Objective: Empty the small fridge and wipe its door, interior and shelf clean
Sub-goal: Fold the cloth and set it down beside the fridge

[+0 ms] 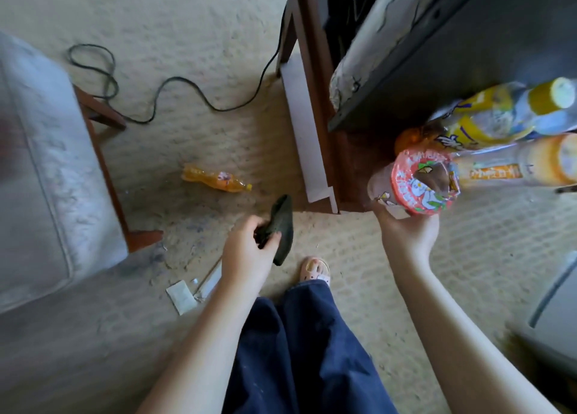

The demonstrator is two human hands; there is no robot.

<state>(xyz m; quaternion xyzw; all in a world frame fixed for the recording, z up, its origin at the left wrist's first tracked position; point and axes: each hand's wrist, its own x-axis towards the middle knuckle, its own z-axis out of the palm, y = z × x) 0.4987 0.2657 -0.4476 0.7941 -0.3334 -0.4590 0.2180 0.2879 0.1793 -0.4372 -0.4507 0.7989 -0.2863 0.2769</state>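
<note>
My left hand [249, 245] is shut on a dark cloth [281, 226], low over the carpet. My right hand [406, 232] grips a plastic cup [415, 185] from below; the cup has a torn orange-red printed lid and brown contents. Just behind the cup, several bottles with yellow and orange labels [487, 123] stand or lie close together at the right edge. An orange drink bottle [217, 179] lies on its side on the carpet, left of my left hand. A grey panel [555, 313] at the lower right may be the fridge door; the fridge interior is out of sight.
A dark wooden stand [312, 101] with a black top [468, 38] rises in front of me. A grey cushioned chair [40, 163] fills the left side. A black cable [175, 82] loops over the beige carpet. Paper scraps [181, 295] lie near my foot [315, 270].
</note>
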